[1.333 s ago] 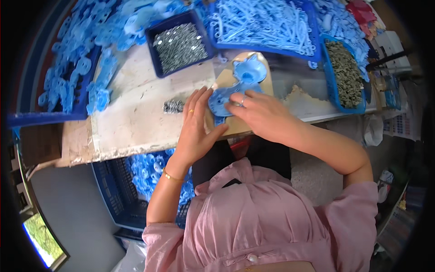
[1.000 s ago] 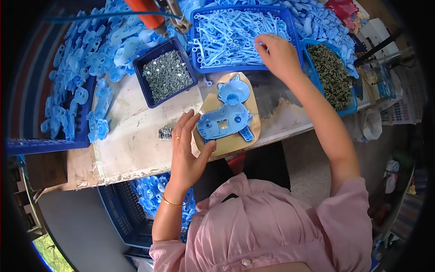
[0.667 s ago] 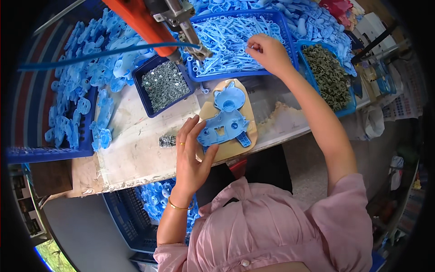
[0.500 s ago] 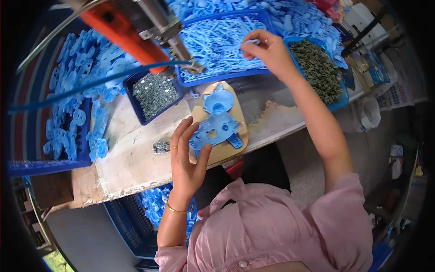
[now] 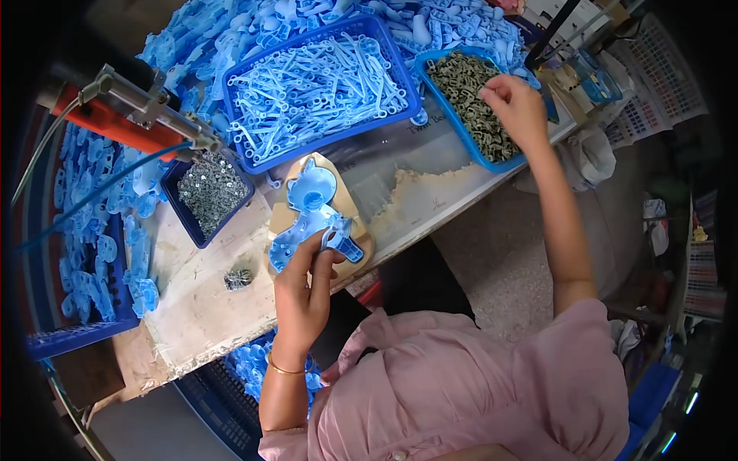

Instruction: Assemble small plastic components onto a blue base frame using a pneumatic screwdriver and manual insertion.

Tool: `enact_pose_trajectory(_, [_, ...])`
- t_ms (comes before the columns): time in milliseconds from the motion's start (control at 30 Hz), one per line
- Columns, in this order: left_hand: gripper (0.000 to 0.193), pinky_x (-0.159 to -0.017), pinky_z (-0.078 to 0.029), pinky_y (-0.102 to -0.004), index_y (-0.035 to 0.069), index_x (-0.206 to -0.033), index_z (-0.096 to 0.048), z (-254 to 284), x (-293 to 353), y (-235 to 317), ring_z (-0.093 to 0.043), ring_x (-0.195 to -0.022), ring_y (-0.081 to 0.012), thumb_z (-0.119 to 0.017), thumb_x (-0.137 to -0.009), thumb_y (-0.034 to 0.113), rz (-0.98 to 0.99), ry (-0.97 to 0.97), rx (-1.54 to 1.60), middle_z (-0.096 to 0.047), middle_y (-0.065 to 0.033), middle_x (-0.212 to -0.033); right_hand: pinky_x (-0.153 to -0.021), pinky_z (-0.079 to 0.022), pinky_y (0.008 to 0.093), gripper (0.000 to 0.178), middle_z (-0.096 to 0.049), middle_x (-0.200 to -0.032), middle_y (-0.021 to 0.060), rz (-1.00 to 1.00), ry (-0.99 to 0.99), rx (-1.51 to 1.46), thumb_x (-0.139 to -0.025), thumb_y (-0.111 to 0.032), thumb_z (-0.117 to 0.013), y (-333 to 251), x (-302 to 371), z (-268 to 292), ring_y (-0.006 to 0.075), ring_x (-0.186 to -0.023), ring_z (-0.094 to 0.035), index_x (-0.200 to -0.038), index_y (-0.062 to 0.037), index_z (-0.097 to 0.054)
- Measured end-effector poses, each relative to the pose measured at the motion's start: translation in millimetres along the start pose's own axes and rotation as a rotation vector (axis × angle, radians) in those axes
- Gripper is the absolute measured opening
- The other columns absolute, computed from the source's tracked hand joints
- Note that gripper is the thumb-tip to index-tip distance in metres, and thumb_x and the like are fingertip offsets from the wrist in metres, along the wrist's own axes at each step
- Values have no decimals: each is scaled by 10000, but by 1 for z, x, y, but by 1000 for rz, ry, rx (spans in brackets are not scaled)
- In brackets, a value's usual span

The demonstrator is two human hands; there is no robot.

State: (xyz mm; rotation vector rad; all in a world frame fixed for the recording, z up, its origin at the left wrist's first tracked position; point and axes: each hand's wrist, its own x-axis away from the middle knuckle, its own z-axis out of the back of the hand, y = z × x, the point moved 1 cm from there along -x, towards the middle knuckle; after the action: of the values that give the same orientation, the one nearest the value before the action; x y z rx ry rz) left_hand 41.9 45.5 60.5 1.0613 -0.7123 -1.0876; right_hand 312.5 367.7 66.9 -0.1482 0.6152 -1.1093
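Near the front edge of the worktop point(image 5: 192, 300), a blue plastic shell point(image 5: 311, 184) is lying on a tan shaped board point(image 5: 343, 196), and the left hand point(image 5: 302, 301) is pinching a small pale-blue piece point(image 5: 332, 234) over the shell's lower part — whether piece and shell are touching cannot be told. Off to the right, the right hand point(image 5: 523, 111) is hanging over a bright-blue tray point(image 5: 450, 117) of olive-green clips point(image 5: 469, 92), its fingertips curling toward the thumb; whether they are meeting on a clip cannot be told. Beyond the board, a blue basket point(image 5: 338, 139) is holding loop-ended rods point(image 5: 315, 88); to its left, a navy tray point(image 5: 228, 220) is carrying small metal parts point(image 5: 211, 192) — with an orange-bodied tool point(image 5: 115, 127) leaning in nearby.
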Motion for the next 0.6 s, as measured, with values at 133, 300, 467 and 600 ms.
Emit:
enact_pose_trajectory(133, [252, -710, -513, -257, -21, -1264, -632, -8, -1, -2, -618, -765, -103, -545, -1046, 71, -36, -47, -28, -721, -65, -909, -600, -488, 400, 353, -636, -779, 89, 172, 60, 390, -868, -406, -770, 22, -18, -17, 267, -717, -646, -920, -63, -703])
enact_pose_trajectory(300, [236, -734, -509, -254, -20, -1240, -641, -6, 3, -6, -611, -775, -104, -542, -1045, 67, -15, -59, -41, -719, -66, -941, -607, -494, 363, 279, -692, -897, 67, -105, -231, 240, -888, -318, -758, 7, -26, -18, 194, -724, -683, -913, -51, -684])
enact_pose_trajectory(467, [226, -746, -490, -241, -10, -1222, -641, -5, 3, -10, -588, -814, -92, -523, -1055, 87, 10, -54, 101, -709, -57, -1000, -696, -554, 282, 186, -706, -989, 62, -145, -257, -378, -933, -160, -688, 37, -32, -6, 137, -814, -712, -1042, -9, -671])
enact_pose_trajectory(600, [200, -705, -441, -222, 8, -1200, -619, -2, 1, -15, -531, -788, -72, -504, -1066, 100, 36, -87, 189, -627, -6, -905, -856, -589, 271, 238, -696, -1037, 67, -261, -376, -776, -966, -117, -644, 13, -25, 11, 167, -987, -722, -1159, 23, -645])
